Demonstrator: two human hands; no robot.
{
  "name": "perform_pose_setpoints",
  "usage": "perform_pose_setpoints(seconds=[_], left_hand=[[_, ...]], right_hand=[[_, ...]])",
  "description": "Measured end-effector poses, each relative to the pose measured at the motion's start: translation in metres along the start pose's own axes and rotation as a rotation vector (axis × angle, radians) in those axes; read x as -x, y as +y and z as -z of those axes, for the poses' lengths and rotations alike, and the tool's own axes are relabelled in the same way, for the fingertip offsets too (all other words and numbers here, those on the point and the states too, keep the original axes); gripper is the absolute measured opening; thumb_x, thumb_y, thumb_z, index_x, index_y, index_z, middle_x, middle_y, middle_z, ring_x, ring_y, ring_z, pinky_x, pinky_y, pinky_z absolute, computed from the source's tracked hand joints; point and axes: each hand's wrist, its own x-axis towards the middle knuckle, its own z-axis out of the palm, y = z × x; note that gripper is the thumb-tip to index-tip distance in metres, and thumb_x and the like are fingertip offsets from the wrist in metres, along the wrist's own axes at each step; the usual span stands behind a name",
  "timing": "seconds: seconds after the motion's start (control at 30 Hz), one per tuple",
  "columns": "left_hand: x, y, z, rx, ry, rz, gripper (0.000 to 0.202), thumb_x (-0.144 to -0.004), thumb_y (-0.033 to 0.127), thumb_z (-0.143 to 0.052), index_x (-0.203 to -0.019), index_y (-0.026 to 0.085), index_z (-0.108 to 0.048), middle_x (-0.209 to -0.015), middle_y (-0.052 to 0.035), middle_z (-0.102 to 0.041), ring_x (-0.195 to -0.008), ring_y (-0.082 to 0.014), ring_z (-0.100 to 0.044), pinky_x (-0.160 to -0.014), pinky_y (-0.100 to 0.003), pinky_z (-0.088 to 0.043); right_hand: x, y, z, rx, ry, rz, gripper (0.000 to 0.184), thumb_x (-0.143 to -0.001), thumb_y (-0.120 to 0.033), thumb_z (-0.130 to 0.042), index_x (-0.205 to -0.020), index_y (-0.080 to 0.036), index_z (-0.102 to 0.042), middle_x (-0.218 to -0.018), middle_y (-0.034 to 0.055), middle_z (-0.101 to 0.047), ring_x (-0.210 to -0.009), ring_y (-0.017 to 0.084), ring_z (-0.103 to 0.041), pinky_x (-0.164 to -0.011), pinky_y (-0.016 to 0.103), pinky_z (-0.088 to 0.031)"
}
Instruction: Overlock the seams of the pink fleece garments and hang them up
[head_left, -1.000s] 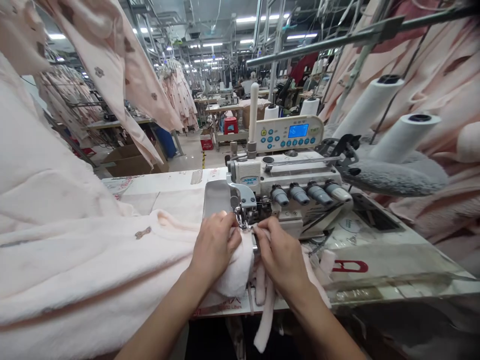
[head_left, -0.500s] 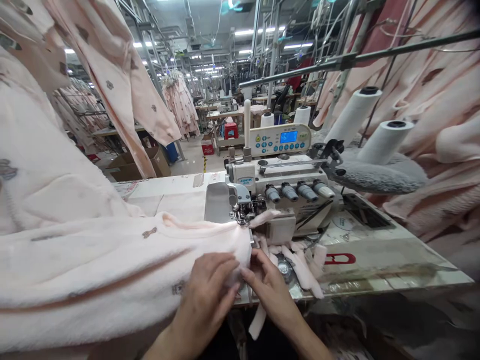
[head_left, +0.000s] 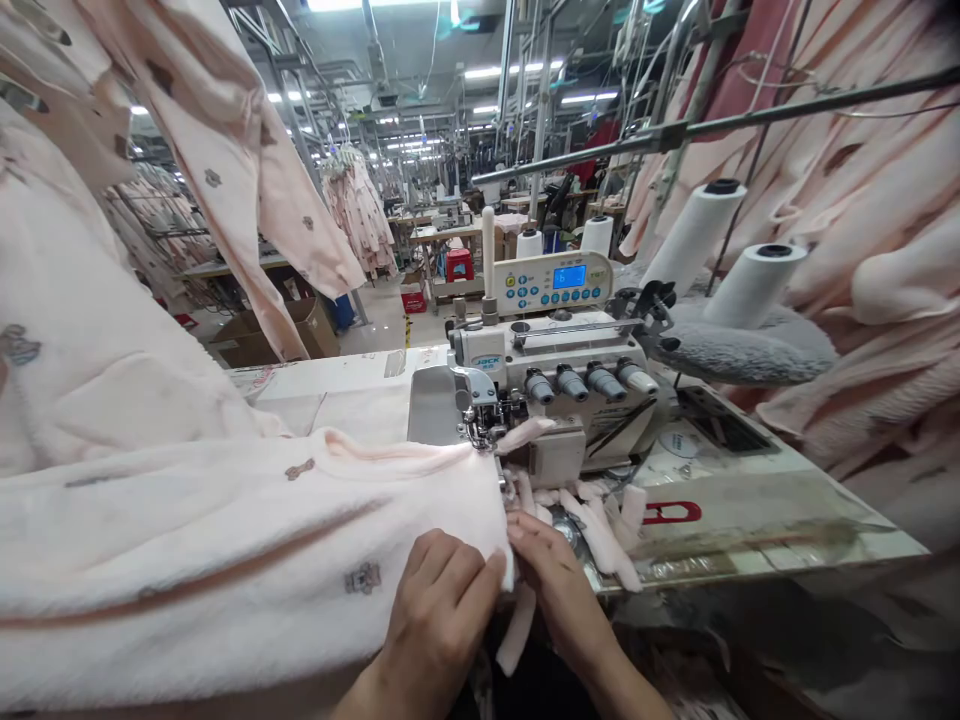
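Observation:
A pale pink fleece garment (head_left: pixel 247 540) with small bear and bow motifs lies across the table, its edge running under the presser foot of a white overlock sewing machine (head_left: pixel 570 360). My left hand (head_left: pixel 442 600) rests on the fabric near its right corner, fingers curled and closed on the cloth. At the right edge of that corner, my right hand (head_left: pixel 555 575) pinches the fabric between thumb and fingers. The fingertips of both hands are partly hidden. A trimmed pink strip (head_left: pixel 525 434) sticks out beside the presser foot.
Pink fabric scraps (head_left: pixel 607 545) lie in front of the machine near a red flat loop (head_left: pixel 675 512). White thread cones (head_left: pixel 757 285) stand at the right. Pink garments (head_left: pixel 300 200) hang at the left, with more at the right. A metal bar (head_left: pixel 675 130) crosses above the machine.
My left hand has shifted right and down and closed over the cloth. The garment corner is now pulled flatter and lower, uncovering a bear motif. The view has shifted slightly.

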Motion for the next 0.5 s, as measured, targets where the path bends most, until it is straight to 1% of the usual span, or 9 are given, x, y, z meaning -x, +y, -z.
perform_pose_setpoints(seconds=[0.07,0.13,0.17,0.23,0.3,0.33,0.4,0.43,0.5], left_hand=[[-0.003,-0.001,0.0,0.023,-0.058,-0.008,0.013,-0.084,0.009,-0.053,-0.095,0.011,-0.061,-0.068,-0.0036,-0.057,-0.067,-0.0165,-0.046,-0.064,-0.031,-0.037],[-0.012,-0.009,0.003,0.1,-0.129,0.021,0.011,-0.087,0.021,-0.053,-0.089,0.015,-0.062,-0.069,-0.0029,-0.056,-0.068,-0.0169,-0.046,-0.064,-0.03,-0.037],[-0.019,-0.016,0.006,0.128,-0.147,0.071,0.014,-0.088,0.026,-0.051,-0.088,0.016,-0.062,-0.071,-0.0031,-0.056,-0.07,-0.0175,-0.047,-0.065,-0.03,-0.038],[-0.035,-0.035,0.009,0.088,-0.144,0.23,0.019,-0.09,0.03,-0.047,-0.095,0.017,-0.061,-0.082,-0.0051,-0.058,-0.079,-0.0198,-0.05,-0.07,-0.033,-0.039],[-0.048,-0.054,0.009,-0.011,-0.191,0.382,0.02,-0.09,0.028,-0.046,-0.101,0.018,-0.059,-0.093,-0.0069,-0.06,-0.089,-0.0225,-0.051,-0.077,-0.037,-0.039],[-0.053,-0.061,0.007,-0.043,-0.242,0.432,0.018,-0.09,0.027,-0.046,-0.1,0.018,-0.058,-0.095,-0.0066,-0.06,-0.091,-0.0234,-0.051,-0.079,-0.039,-0.038],[-0.058,-0.07,0.002,-0.044,-0.341,0.483,0.014,-0.089,0.028,-0.048,-0.091,0.019,-0.058,-0.091,-0.0043,-0.061,-0.088,-0.023,-0.051,-0.079,-0.04,-0.036],[-0.058,-0.072,-0.001,-0.029,-0.365,0.499,0.013,-0.088,0.028,-0.048,-0.087,0.019,-0.058,-0.089,-0.0032,-0.061,-0.086,-0.0222,-0.051,-0.079,-0.04,-0.035],[-0.058,-0.072,-0.005,-0.013,-0.358,0.522,0.011,-0.088,0.028,-0.05,-0.084,0.019,-0.056,-0.086,-0.0022,-0.061,-0.085,-0.0214,-0.051,-0.079,-0.039,-0.034]], right_hand=[[-0.006,-0.002,-0.001,0.019,0.028,-0.01,0.036,-0.081,-0.047,-0.059,-0.065,-0.015,-0.056,-0.057,-0.0039,-0.044,-0.052,0.009,-0.038,-0.049,0.02,-0.034],[-0.012,-0.006,-0.002,0.049,0.035,-0.004,0.033,-0.078,-0.046,-0.063,-0.067,-0.015,-0.057,-0.056,-0.0041,-0.047,-0.05,0.009,-0.04,-0.048,0.02,-0.034],[-0.013,-0.009,-0.003,0.07,0.042,0.014,0.03,-0.078,-0.044,-0.064,-0.072,-0.016,-0.06,-0.059,-0.0028,-0.051,-0.053,0.011,-0.045,-0.05,0.02,-0.037],[-0.014,-0.013,-0.004,0.126,0.08,0.08,0.028,-0.081,-0.042,-0.061,-0.092,-0.016,-0.066,-0.074,0.0022,-0.062,-0.067,0.015,-0.055,-0.06,0.023,-0.044],[-0.012,-0.014,-0.003,0.207,0.113,0.12,0.038,-0.084,-0.04,-0.057,-0.115,-0.018,-0.063,-0.091,0.0058,-0.066,-0.076,0.018,-0.058,-0.067,0.026,-0.047],[-0.01,-0.014,-0.002,0.253,0.117,0.116,0.044,-0.085,-0.039,-0.055,-0.125,-0.019,-0.057,-0.094,0.0063,-0.066,-0.074,0.017,-0.058,-0.066,0.026,-0.047],[-0.007,-0.013,0.001,0.385,0.105,0.091,0.053,-0.088,-0.037,-0.049,-0.138,-0.02,-0.043,-0.086,0.005,-0.067,-0.062,0.015,-0.055,-0.058,0.025,-0.046],[-0.006,-0.013,0.003,0.476,0.092,0.096,0.054,-0.089,-0.035,-0.047,-0.14,-0.02,-0.039,-0.079,0.0037,-0.067,-0.057,0.014,-0.053,-0.055,0.024,-0.045],[-0.005,-0.016,0.005,0.666,0.064,0.141,0.049,-0.09,-0.03,-0.044,-0.138,-0.022,-0.042,-0.07,0.0017,-0.064,-0.053,0.013,-0.049,-0.053,0.024,-0.042]])
